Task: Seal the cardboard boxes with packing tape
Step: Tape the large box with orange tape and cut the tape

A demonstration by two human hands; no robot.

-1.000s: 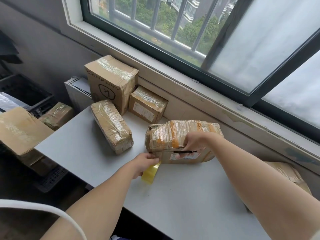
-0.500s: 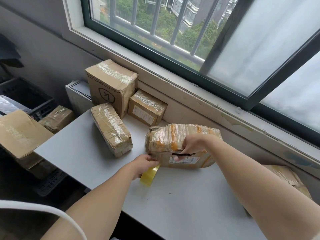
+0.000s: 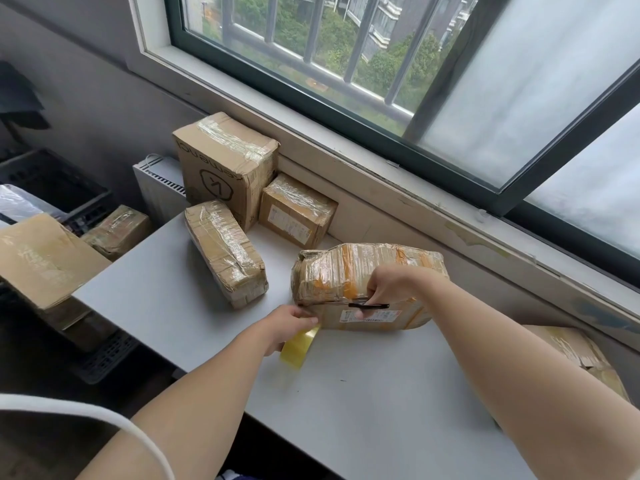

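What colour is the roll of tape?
The tape roll in the left hand is see-through yellow, seen in the head view.

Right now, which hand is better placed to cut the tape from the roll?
Right, likely. The right hand grips a thin black tool against the box front. The left hand is busy holding the tape roll at the box's near-left corner, just beside that tool.

left hand [image 3: 292, 322] — bare | right hand [image 3: 382, 289] — bare | forearms bare

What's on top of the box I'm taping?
Your right hand, gripping a thin black tool, rests on the box at its front edge; the surface beneath it is hidden.
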